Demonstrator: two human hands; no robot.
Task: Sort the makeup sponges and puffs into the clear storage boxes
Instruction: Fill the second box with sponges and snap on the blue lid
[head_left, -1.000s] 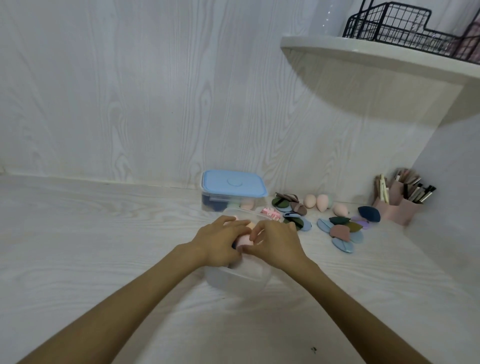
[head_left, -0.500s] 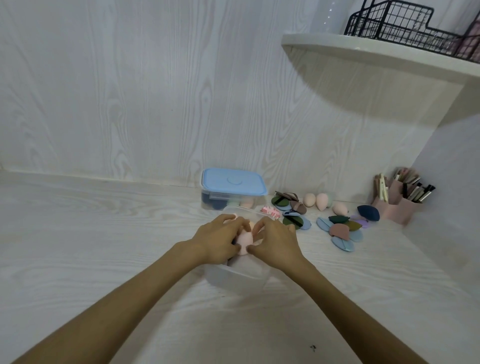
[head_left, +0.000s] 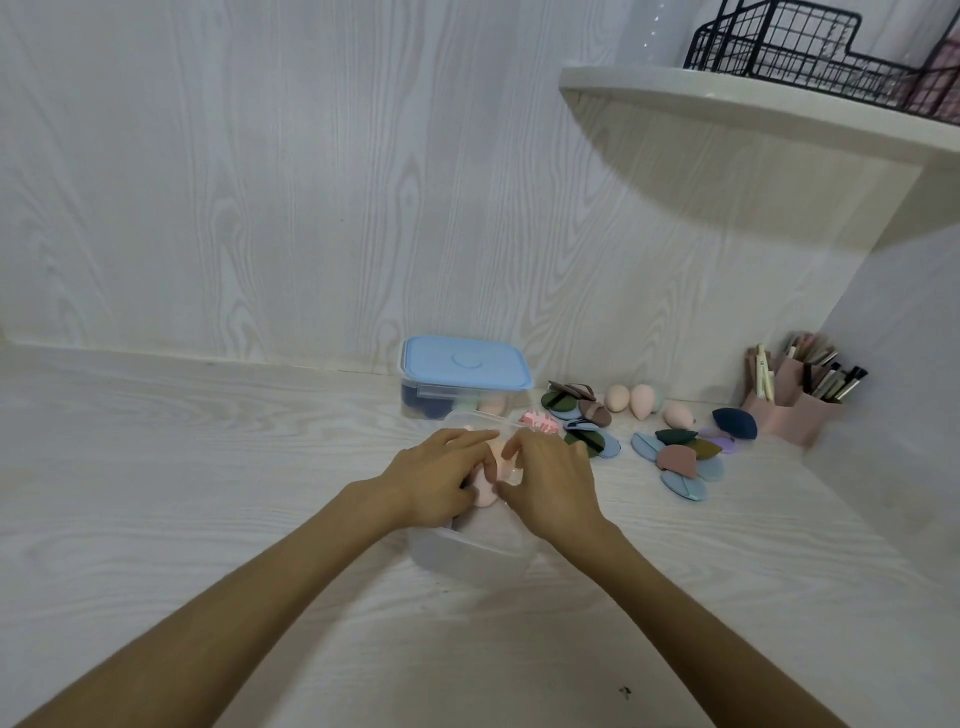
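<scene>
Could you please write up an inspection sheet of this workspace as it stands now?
Surface: pale wood-grain tabletop; small dark speck near the front edge.
Job's things: open clear plastic box under the hands, pink sponge at its mouth; clear box with light blue lid behind, closed, sponges inside; three peach teardrop sponges and loose flat puffs to the right.
Clutter: pink brush holder holding brushes.
Grippers: left hand and right hand both touch the pink sponge; the grip cannot be made out.
Cables: nothing seen.
Surroundings: white wood-grain wall; white shelf carrying a black wire basket.
</scene>
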